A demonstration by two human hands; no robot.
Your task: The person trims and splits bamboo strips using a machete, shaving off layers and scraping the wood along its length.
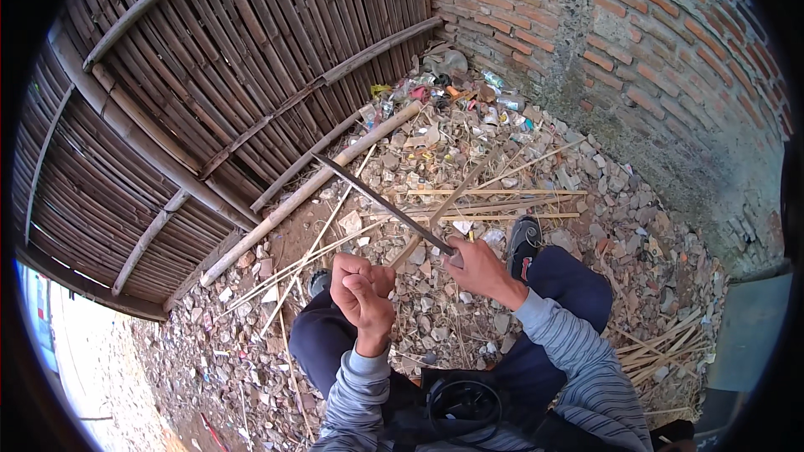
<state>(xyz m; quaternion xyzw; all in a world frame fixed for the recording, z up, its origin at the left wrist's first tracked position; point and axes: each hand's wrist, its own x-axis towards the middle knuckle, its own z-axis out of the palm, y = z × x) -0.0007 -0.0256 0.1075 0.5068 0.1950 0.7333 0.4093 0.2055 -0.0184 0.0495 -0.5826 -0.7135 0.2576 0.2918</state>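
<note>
My left hand [363,293] is closed around the near end of a flat bamboo strip [462,190], which slants away up and to the right. In my right hand [486,272] is a long, dark machete [381,201]; its handle is mostly hidden by the fingers. The blade points far left and crosses the strip a little beyond my hands; whether they touch I cannot tell. Beneath them, several thin bamboo strips [502,192] lie on stony ground between and beyond my feet.
A bamboo fence [276,59] rises on the left, with a thick bamboo pole [310,188] lying along its foot. A brick wall [662,75] stands on the right. Litter [452,88] fills the far corner. More split strips [666,347] lie at the near right.
</note>
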